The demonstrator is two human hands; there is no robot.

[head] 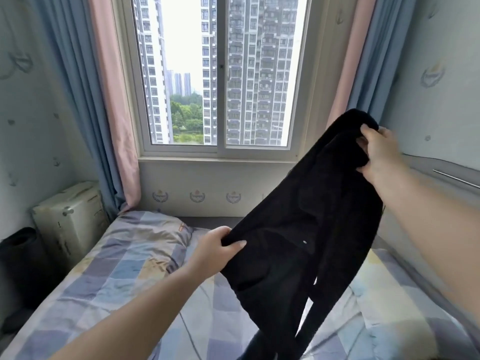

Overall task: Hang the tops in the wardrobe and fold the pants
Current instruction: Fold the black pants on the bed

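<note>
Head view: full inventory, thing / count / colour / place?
garment: 1, black, held up over the bed
bed: 1, pastel check sheet, below the window
pillow: 1, same check, at the bed's far end
window: 1, white frame, far wall, tower blocks outside
curtains: 2 pairs, blue and pink, either side of the window
box: 1, cream, left of the bed
bin: 1, black, near the box
left hand: 1, grips the garment's lower edge
right hand: 1, grips its top
</note>
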